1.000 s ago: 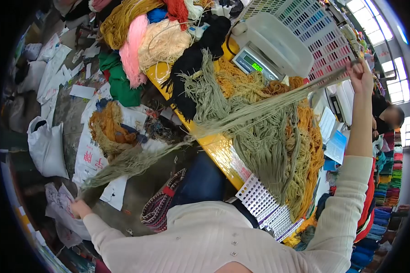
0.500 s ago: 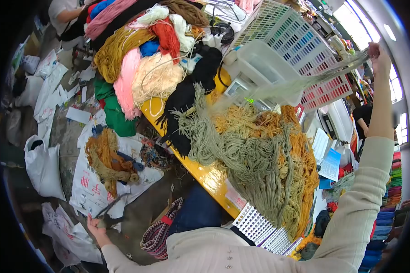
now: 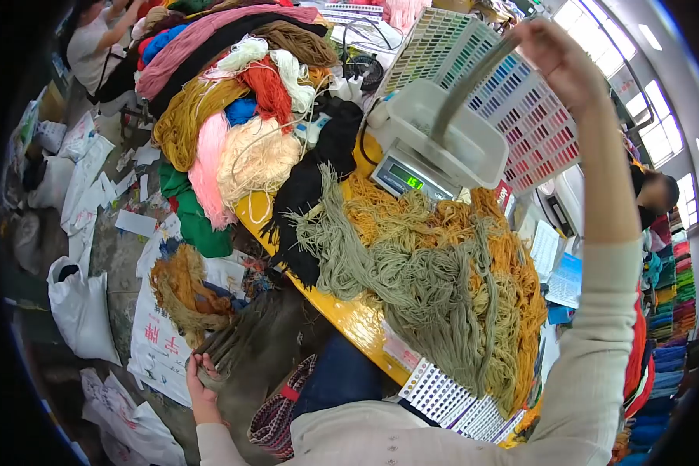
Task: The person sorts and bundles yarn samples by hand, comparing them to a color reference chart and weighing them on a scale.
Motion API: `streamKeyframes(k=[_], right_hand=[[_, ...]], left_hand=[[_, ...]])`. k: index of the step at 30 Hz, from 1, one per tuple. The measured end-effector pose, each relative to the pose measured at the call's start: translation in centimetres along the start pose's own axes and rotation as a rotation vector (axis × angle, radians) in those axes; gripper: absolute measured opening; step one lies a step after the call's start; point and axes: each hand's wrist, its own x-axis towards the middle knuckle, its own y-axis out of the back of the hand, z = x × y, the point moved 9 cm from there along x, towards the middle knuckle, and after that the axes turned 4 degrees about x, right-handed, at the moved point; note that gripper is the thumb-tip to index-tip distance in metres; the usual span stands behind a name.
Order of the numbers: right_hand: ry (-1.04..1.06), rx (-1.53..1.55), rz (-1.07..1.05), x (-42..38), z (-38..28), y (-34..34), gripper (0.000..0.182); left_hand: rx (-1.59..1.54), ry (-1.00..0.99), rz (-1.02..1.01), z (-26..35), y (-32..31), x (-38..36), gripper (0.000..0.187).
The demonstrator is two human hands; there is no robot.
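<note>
My right hand [image 3: 563,66] is raised at the upper right, closed on a grey-green yarn strand [image 3: 466,89]. The strand's lower end hangs into a translucent plastic tub [image 3: 485,155] on a digital scale [image 3: 412,182] with lit green digits. Low on the left, beside the table, my left hand [image 3: 203,382] is closed around the end of dark olive yarn strands [image 3: 237,338], which are smeared by motion. Between my hands, a large heap of grey-green yarn [image 3: 435,287] lies over orange-gold yarn [image 3: 528,303] on the yellow table [image 3: 349,311].
Black yarn [image 3: 303,210] and multicoloured hanks [image 3: 260,151] cover the table's far left. A colour-sample rack [image 3: 481,70] stands behind the tub. Sample cards [image 3: 450,396] lie at the near edge. White sacks [image 3: 85,311] and loose yarn [image 3: 182,291] occupy the floor. Another person [image 3: 97,46] works at upper left.
My right hand has moved left and up, and its strand now hangs into the tub instead of stretching above it. My left hand has shifted right, with its strands more spread out.
</note>
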Motion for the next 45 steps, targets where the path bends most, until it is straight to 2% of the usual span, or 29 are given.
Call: streamKeyframes(k=[1, 2, 3, 4, 6, 8, 10, 12, 14, 17, 18, 19, 20, 21, 23, 24, 26, 28, 29, 32, 35, 38, 42, 45], right_hand=[[-0.036, 0.186, -0.117, 0.5, -1.8, 1.6, 0.018], [-0.087, 0.22, 0.014, 1.9, -3.0, 7.9, 0.018], [-0.025, 0.12, 0.514, 0.1, -4.8, 12.6, 0.016], [0.032, -0.082, 0.689, -1.2, -7.0, 16.2, 0.014], [0.186, -0.476, 0.689, -2.1, -10.4, 20.7, 0.01], [0.238, -0.446, 0.855, -4.8, -11.8, 21.8, 0.009], [-0.176, -0.719, 0.374, -3.5, -5.9, 14.5, 0.011], [-0.404, -0.874, 0.275, -4.1, -0.5, 9.5, 0.014], [-0.309, -0.806, 0.393, -3.3, 2.3, 11.2, 0.017], [-0.061, -1.322, 0.513, -3.3, 5.2, 11.1, 0.023], [-0.026, -1.288, 0.496, -4.5, 8.3, 10.0, 0.021], [-0.085, -1.789, 0.098, -3.6, 15.1, 10.6, 0.02], [-0.336, -1.724, -0.024, -6.3, 17.2, 5.6, 0.019], [-0.388, -1.593, -0.013, -8.7, 20.3, 5.0, 0.019], [-0.409, -1.478, -0.036, -11.5, 22.5, 2.3, 0.019], [-0.256, -1.348, 0.132, -12.4, 21.2, 1.4, 0.019], [0.041, -1.068, 0.451, -15.4, 18.2, 0.7, 0.021], [-0.069, -0.745, 0.529, -18.5, 19.9, 0.4, 0.022], [-0.121, -0.58, 0.567, -20.0, 21.0, 0.0, 0.022], [-0.119, -0.482, 0.52, -22.9, 22.0, -4.3, 0.02], [-0.108, -0.433, 0.432, -23.4, 21.1, -7.7, 0.018], [-0.117, -0.469, 0.42, -23.4, 20.6, -7.8, 0.017], [-0.1, -0.573, 0.413, -22.7, 19.4, -6.4, 0.017], [-0.101, -0.595, 0.438, -23.3, 19.2, -5.8, 0.016]], left_hand=[[0.036, 0.028, 0.007, -0.3, -0.9, -0.8, 0.012], [0.065, 0.055, 0.016, -0.6, -2.1, -2.0, 0.013], [0.089, 0.08, 0.026, -1.1, -2.6, -2.6, 0.015], [0.056, 0.158, -0.086, -2.0, -2.7, -2.1, 0.017], [-0.002, 0.315, -0.31, -3.3, -2.1, -1.4, 0.021], [-0.012, 0.388, -0.368, -4.2, -4.2, -2.2, 0.023], [0.024, 0.457, -0.432, -5.3, -6.8, -3.2, 0.024], [0.091, 0.504, -0.5, -6.3, -9.2, -4.2, 0.025], [0.123, 0.55, -0.554, -7.1, -11.5, -5.8, 0.026], [0.202, 0.594, -0.667, -7.9, -13.3, -7.7, 0.026], [0.194, 0.596, -0.693, -8.2, -13.9, -8.2, 0.026], [0.183, 0.598, -0.719, -8.5, -14.5, -8.8, 0.025], [0.172, 0.601, -0.744, -8.9, -15.1, -9.4, 0.025], [0.171, 0.594, -0.784, -9.1, -16.1, -10.0, 0.024], [0.36, 0.449, -0.675, -9.3, -18.0, -11.1, 0.024], [0.45, 0.378, -0.618, -9.3, -18.6, -11.3, 0.024], [0.435, 0.42, -0.683, -10.4, -20.0, -11.8, 0.022], [0.494, 0.463, -0.731, -12.0, -21.8, -12.2, 0.022], [0.47, 0.453, -0.818, -12.7, -23.3, -12.6, 0.021], [0.376, 0.514, -0.877, -15.6, -27.0, -14.3, 0.02], [0.565, 0.362, -0.836, -17.6, -28.9, -15.2, 0.019], [0.615, 0.42, -0.89, -18.9, -29.6, -16.6, 0.018], [0.655, 0.435, -0.824, -18.4, -27.1, -15.6, 0.017], [0.629, 0.504, -0.681, -17.8, -24.0, -14.3, 0.016]])
